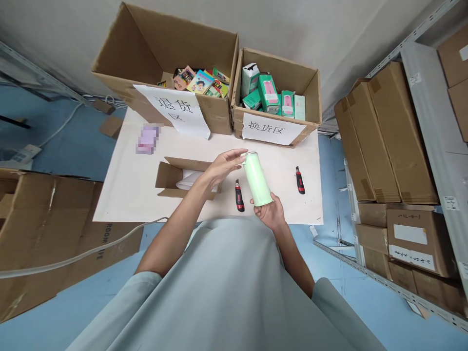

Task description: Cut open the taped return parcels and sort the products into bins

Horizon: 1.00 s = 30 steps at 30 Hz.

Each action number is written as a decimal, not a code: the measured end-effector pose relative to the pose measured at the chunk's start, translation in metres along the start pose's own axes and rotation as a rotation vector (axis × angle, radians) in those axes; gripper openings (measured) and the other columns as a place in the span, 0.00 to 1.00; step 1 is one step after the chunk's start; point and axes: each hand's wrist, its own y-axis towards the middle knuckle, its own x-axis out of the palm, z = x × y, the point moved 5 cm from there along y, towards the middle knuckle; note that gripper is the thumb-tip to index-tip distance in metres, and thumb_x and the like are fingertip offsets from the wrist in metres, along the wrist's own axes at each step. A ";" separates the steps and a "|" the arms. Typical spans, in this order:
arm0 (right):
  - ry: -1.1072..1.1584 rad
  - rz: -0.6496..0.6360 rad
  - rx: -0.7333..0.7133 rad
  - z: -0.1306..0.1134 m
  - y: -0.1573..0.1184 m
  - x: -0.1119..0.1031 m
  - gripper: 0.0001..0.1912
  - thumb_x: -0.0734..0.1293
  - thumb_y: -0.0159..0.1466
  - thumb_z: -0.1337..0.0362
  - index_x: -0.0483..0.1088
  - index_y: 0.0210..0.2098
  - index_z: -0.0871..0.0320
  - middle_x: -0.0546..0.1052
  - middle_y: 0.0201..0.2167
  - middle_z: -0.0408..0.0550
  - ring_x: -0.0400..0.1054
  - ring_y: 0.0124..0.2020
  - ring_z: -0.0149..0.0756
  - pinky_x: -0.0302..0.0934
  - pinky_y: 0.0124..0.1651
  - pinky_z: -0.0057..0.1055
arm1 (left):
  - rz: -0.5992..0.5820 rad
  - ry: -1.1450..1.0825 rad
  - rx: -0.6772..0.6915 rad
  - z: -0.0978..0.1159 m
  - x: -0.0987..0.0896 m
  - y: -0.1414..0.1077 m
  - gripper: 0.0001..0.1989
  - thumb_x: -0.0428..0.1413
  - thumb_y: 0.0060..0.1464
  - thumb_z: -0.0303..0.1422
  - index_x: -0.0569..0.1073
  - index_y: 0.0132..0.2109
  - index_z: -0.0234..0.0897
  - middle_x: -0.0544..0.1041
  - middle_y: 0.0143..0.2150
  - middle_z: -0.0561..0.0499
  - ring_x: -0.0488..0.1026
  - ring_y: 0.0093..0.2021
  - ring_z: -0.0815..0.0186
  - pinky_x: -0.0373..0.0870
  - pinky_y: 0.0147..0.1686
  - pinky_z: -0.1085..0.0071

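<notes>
A pale green cylinder (257,179) is tilted above the white table, between my two hands. My right hand (269,210) grips its lower end from below. At its upper end, the fingertips of my left hand (225,166) touch the rim, with the fingers stretched out. Left of the cylinder stands a small open cardboard box (171,176) with white wrapping inside, partly behind my left forearm. A red and black box cutter (239,196) lies between that box and the cylinder.
Two large cardboard boxes stand at the back, one (215,114) with booklets, the other (239,114) with green packages. Another cutter (300,180) lies on the right of the table (124,195). A pixelated purple item (148,139) is at left. Shelves with cartons (397,141) are at right.
</notes>
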 end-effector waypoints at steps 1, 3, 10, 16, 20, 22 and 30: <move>0.023 -0.007 0.032 0.003 0.000 0.002 0.28 0.67 0.72 0.40 0.73 0.57 0.57 0.85 0.38 0.52 0.76 0.27 0.37 0.69 0.25 0.28 | -0.044 -0.058 -0.017 -0.002 0.004 -0.001 0.32 0.78 0.48 0.52 0.86 0.57 0.45 0.83 0.63 0.43 0.79 0.61 0.53 0.76 0.61 0.56; 0.037 -0.010 0.074 0.009 0.002 0.005 0.31 0.65 0.73 0.37 0.74 0.57 0.58 0.85 0.37 0.52 0.74 0.26 0.36 0.69 0.25 0.28 | -0.094 -0.148 -0.042 -0.007 0.008 -0.005 0.33 0.77 0.48 0.55 0.86 0.57 0.46 0.83 0.64 0.42 0.79 0.62 0.50 0.77 0.62 0.53; -0.513 0.056 0.024 0.003 0.017 -0.013 0.45 0.56 0.72 0.26 0.76 0.58 0.60 0.85 0.48 0.60 0.82 0.42 0.48 0.78 0.39 0.38 | 0.176 -0.069 0.009 -0.020 -0.023 -0.008 0.37 0.79 0.41 0.52 0.85 0.56 0.43 0.86 0.55 0.42 0.85 0.53 0.51 0.84 0.52 0.56; -1.673 0.679 -0.062 -0.023 0.032 -0.077 0.37 0.76 0.69 0.44 0.69 0.66 0.62 0.74 0.67 0.72 0.66 0.71 0.62 0.71 0.65 0.52 | 0.511 0.044 0.134 -0.015 -0.064 -0.006 0.36 0.78 0.41 0.49 0.85 0.57 0.40 0.85 0.53 0.42 0.84 0.50 0.53 0.86 0.45 0.61; -1.863 0.669 0.232 0.001 0.046 -0.104 0.42 0.79 0.68 0.50 0.63 0.69 0.66 0.74 0.64 0.74 0.71 0.66 0.62 0.73 0.61 0.50 | 0.558 0.119 0.189 -0.012 -0.064 -0.007 0.33 0.77 0.45 0.48 0.84 0.57 0.40 0.85 0.55 0.43 0.83 0.54 0.52 0.86 0.48 0.61; -1.875 0.666 0.275 0.010 0.049 -0.109 0.39 0.77 0.69 0.55 0.61 0.70 0.66 0.74 0.63 0.73 0.73 0.64 0.60 0.73 0.59 0.48 | 0.548 0.118 0.194 -0.013 -0.059 -0.005 0.33 0.77 0.46 0.49 0.84 0.57 0.41 0.85 0.55 0.44 0.82 0.55 0.52 0.86 0.48 0.62; -1.898 0.607 0.145 0.015 0.034 -0.116 0.27 0.70 0.71 0.65 0.60 0.66 0.62 0.73 0.62 0.63 0.71 0.62 0.53 0.73 0.54 0.41 | 0.453 0.046 0.146 -0.039 -0.024 0.022 0.36 0.78 0.43 0.52 0.83 0.56 0.40 0.84 0.56 0.43 0.82 0.58 0.50 0.83 0.50 0.62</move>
